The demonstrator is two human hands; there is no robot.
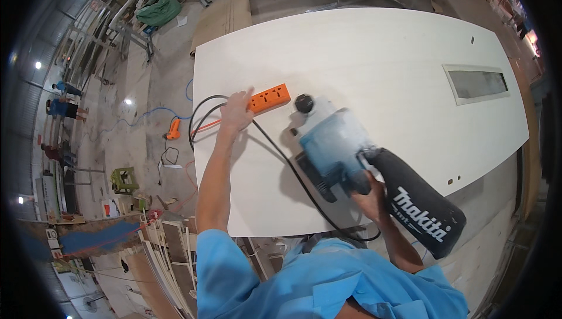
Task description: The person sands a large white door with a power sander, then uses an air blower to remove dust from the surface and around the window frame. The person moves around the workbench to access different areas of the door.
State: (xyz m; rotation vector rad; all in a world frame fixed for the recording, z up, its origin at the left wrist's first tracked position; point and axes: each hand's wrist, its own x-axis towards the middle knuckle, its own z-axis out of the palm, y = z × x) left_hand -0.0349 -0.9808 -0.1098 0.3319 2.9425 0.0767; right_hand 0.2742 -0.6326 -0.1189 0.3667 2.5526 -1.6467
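A large white door panel (374, 49) lies flat in front of me. My left hand (237, 111) is on the near-left end of an orange power strip (270, 99) on the panel, one finger stretched along it; my palm hides that end. My right hand (370, 196) grips the rear handle of a blue belt sander (333, 140), which is over the middle of the panel. I cannot tell whether its base touches the surface. A black dust bag (421, 202) sticks out from the sander toward the lower right. A black power cord (287, 158) runs across the panel and loops beside my left hand.
The panel has a rectangular framed opening (477, 83) at the right and small holes near its edge. An orange power tool (173, 130) lies on the floor at left, near a blue hose (137, 117). Wood strips (164, 254) stand at lower left. People (63, 108) are far left.
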